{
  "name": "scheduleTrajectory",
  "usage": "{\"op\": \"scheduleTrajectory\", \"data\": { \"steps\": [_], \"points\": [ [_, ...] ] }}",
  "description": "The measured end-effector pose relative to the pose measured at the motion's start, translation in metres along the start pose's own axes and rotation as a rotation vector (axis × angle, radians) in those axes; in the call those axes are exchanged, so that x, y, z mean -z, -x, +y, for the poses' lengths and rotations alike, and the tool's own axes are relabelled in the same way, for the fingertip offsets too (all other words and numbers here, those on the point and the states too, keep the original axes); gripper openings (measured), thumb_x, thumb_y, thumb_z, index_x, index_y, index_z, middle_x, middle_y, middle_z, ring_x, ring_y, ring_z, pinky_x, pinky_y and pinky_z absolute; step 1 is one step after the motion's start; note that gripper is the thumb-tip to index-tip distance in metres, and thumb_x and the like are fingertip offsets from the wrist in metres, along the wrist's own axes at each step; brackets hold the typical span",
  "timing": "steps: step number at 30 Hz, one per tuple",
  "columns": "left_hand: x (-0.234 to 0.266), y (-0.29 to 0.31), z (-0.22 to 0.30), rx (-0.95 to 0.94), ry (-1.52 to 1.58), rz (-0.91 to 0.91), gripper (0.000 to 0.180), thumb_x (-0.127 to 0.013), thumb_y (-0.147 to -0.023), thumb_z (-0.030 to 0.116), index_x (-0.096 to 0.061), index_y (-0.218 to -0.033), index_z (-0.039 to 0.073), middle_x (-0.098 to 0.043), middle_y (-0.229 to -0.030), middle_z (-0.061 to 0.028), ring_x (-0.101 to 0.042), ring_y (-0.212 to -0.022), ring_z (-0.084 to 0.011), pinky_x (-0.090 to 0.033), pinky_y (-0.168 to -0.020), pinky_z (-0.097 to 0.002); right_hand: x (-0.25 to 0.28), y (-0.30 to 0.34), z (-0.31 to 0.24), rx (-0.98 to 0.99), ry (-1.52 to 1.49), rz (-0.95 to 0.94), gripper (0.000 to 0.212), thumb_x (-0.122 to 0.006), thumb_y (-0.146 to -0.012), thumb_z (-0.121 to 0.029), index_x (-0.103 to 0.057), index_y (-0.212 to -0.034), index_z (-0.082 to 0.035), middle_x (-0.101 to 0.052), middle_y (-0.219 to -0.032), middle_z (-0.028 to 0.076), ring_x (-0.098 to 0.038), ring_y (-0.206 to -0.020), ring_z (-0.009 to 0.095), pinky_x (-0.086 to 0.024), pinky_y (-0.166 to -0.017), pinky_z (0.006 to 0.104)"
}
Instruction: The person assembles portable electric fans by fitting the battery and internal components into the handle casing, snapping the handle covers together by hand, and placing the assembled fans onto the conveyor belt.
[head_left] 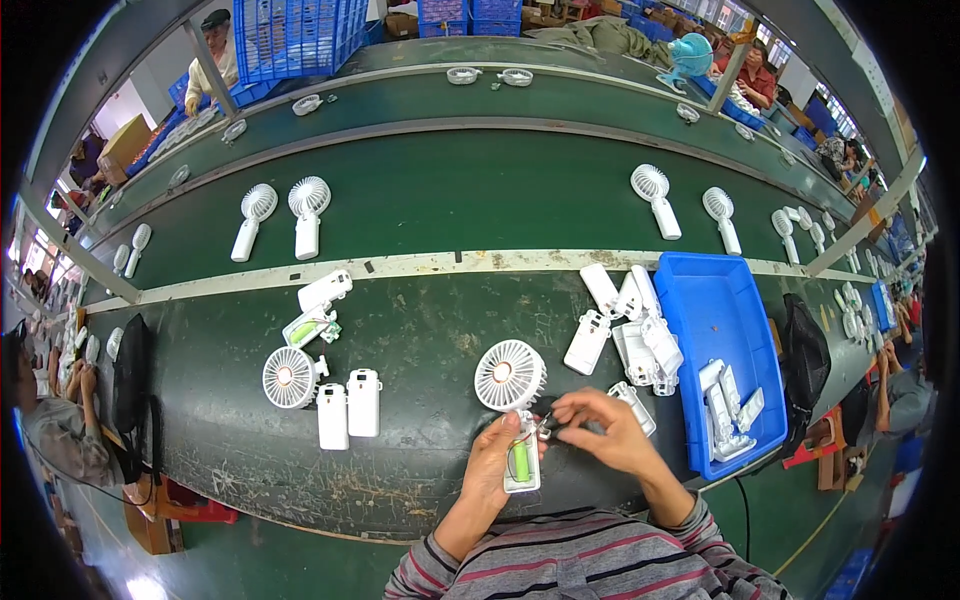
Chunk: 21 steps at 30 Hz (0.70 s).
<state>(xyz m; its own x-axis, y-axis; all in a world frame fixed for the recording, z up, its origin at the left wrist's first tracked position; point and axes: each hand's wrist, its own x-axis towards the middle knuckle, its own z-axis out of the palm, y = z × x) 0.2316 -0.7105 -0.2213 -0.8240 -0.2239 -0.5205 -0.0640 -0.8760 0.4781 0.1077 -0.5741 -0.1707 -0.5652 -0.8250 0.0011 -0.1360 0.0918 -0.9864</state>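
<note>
Gripping the white handheld fan (510, 375) by its opened handle (532, 484), my left hand (487, 468) has its fingers wrapped along one side, with the thumb up near the neck. The fan lies just in front of my operator's striped shirt (590, 560), near the front edge of the dark green worktable (400, 480), head pointing away from the body. Inside the handle I can see a bright green cell (521, 461).

My right hand (612, 430) comes in from the other side, thumb and forefinger narrowed close together beside the neck. Something small and dark shows at those fingertips, but from this distance I can't tell whether they pinch a wire or a tool.

To the left lie a second fan head (290, 378), two upright-lying white casings (364, 403) and an open casing with another green cell (303, 332). To the right, a loose heap of white shells (634, 345) sits against a blue tray (715, 325) holding more white parts (722, 410). Beyond, finished-looking fans (308, 205) rest on the green belt (450, 190).
</note>
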Motion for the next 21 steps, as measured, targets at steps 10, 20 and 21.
{"op": "scheduleTrajectory", "data": {
  "steps": [10, 20, 21],
  "points": [
    [-0.02, -0.001, -0.015, 0.011, -0.032, -0.069, 0.028, -0.045, -0.097, 0.023, -0.057, -0.107, 0.0, -0.065, -0.088, -0.0101, -0.065, -0.074, -0.0184, -0.055, -0.066, -0.0291, -0.012, -0.003, 0.012, -0.391, -0.442, 0.17, 0.011, -0.066, -0.08, 0.002, -0.058, -0.087, 0.005, -0.06, -0.074, 0.004, -0.057, -0.062, 0.01, -0.049, -0.054, 0.0222],
    [-0.014, -0.009, -0.018, 0.006, 0.02, -0.062, 0.023, -0.045, -0.097, 0.016, -0.056, -0.106, -0.002, -0.064, -0.091, -0.0109, -0.065, -0.082, -0.0207, -0.056, -0.076, -0.0337, -0.019, -0.004, 0.009, 0.217, 0.399, 0.241, 0.015, -0.068, -0.075, 0.002, -0.062, -0.089, 0.002, -0.062, -0.08, 0.01, -0.061, -0.058, 0.013, -0.047, -0.049, 0.0229],
    [-0.014, -0.01, -0.019, -0.006, 0.016, -0.065, 0.023, -0.045, -0.097, 0.015, -0.056, -0.106, -0.003, -0.064, -0.092, -0.0107, -0.065, -0.083, -0.0209, -0.056, -0.077, -0.0337, -0.021, -0.004, 0.008, 0.215, 0.4, 0.24, 0.015, -0.068, -0.075, 0.002, -0.062, -0.089, 0.002, -0.062, -0.08, 0.01, -0.061, -0.058, 0.013, -0.047, -0.049, 0.0229]
  ]
}}
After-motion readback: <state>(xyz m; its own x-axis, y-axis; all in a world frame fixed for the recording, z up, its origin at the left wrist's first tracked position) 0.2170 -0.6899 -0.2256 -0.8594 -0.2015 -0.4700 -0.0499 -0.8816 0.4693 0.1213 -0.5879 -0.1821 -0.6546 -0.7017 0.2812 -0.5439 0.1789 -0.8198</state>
